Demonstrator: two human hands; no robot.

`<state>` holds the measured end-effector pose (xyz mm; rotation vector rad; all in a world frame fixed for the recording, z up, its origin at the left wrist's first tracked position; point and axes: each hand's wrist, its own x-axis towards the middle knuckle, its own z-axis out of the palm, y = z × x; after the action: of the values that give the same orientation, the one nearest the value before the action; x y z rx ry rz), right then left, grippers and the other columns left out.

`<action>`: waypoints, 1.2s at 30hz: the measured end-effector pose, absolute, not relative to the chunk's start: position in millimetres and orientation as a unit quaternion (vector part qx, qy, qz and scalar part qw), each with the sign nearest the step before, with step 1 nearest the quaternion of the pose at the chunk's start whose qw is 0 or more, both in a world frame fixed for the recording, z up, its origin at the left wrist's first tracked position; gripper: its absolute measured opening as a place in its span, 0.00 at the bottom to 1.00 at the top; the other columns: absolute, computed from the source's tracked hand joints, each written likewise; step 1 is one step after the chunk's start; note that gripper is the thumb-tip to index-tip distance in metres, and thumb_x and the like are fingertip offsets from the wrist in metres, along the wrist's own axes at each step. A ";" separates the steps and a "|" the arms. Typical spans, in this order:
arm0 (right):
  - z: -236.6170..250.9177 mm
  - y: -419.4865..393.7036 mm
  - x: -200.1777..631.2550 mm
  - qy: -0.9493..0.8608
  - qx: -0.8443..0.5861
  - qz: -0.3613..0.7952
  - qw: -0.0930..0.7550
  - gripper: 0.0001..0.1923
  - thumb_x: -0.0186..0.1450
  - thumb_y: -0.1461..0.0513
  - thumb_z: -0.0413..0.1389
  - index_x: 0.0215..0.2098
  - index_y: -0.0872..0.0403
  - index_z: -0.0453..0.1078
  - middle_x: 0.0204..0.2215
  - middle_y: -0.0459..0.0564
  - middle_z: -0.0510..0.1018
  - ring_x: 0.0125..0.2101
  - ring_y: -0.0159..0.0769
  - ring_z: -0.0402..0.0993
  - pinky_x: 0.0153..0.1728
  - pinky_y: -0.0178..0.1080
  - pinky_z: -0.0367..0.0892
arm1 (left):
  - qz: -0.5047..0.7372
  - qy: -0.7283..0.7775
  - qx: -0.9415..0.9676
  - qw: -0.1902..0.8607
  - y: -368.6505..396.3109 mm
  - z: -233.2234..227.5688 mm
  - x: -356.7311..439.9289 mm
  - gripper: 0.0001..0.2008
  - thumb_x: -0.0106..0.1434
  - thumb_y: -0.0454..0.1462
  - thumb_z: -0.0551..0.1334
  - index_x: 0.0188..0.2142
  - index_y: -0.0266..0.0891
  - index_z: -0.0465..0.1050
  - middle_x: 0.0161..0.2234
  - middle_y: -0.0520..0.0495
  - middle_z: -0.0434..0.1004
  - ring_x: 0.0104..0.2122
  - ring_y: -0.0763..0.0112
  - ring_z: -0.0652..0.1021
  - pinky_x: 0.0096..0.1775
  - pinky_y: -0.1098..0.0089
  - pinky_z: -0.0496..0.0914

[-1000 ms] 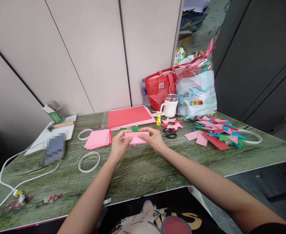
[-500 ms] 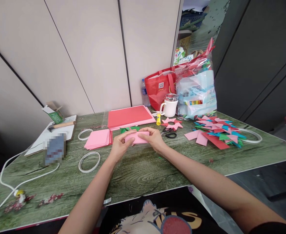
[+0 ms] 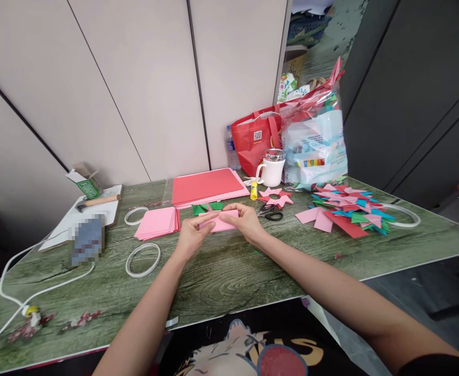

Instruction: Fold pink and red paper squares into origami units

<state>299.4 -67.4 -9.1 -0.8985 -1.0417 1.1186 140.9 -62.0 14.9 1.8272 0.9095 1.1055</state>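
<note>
Between my two hands is a folded strip of pink paper (image 3: 222, 224), held level above the table. My left hand (image 3: 193, 234) pinches its left end, thumb in front and fingers behind. At the right end my right hand (image 3: 245, 222) grips it the same way. Just behind the strip lies a green folded paper piece (image 3: 207, 209), partly covered by my fingers. Black-handled scissors (image 3: 273, 214) rest right of my right hand. To the left of my left hand sits a stack of pink paper squares (image 3: 156, 223), with red sheets showing at its edge.
Tape rolls (image 3: 143, 260) lie on the left. Red and pink sheets (image 3: 208, 187) are at the back, near a glue stick (image 3: 254, 191), a white mug (image 3: 273, 169) and a star-shaped paper ring (image 3: 275, 198). Colourful folded pieces (image 3: 350, 206) heap on the right. A hammer (image 3: 98, 202) lies far left.
My hands have shifted very slightly on the pink paper, and more of the green piece shows behind it. The whole view has moved a little. Other things stay put.
</note>
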 end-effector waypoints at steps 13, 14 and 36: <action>-8.8 -63.7 300.9 -0.434 -0.365 0.502 0.653 0.17 0.43 0.56 0.64 0.28 0.56 0.70 0.24 0.46 0.76 0.24 0.30 0.70 0.26 0.33 0.64 | 0.467 0.373 0.685 0.415 -56.3 11.5 136.7 0.15 0.51 0.36 0.63 0.40 0.38 0.75 0.44 0.44 0.75 0.48 0.61 0.71 0.51 0.62 0.62; -9.0 -63.5 300.8 -0.433 -0.366 0.501 0.654 0.17 0.43 0.56 0.64 0.28 0.56 0.70 0.24 0.46 0.76 0.24 0.31 0.70 0.26 0.33 0.64 | 0.467 0.371 0.686 0.416 -56.5 11.7 136.7 0.15 0.51 0.36 0.63 0.40 0.38 0.75 0.44 0.44 0.75 0.48 0.61 0.71 0.51 0.62 0.62; -6.8 -65.0 299.9 -0.431 -0.366 0.491 0.663 0.16 0.43 0.57 0.64 0.28 0.57 0.70 0.25 0.46 0.76 0.25 0.29 0.70 0.28 0.33 0.64 | 0.471 0.387 0.690 0.390 -63.5 17.7 139.7 0.15 0.48 0.35 0.65 0.38 0.37 0.76 0.43 0.44 0.75 0.46 0.60 0.73 0.51 0.61 0.62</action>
<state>299.9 -65.0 -6.8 -0.8263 -0.9734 1.1098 139.7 -63.5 17.7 1.7549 0.9825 1.1978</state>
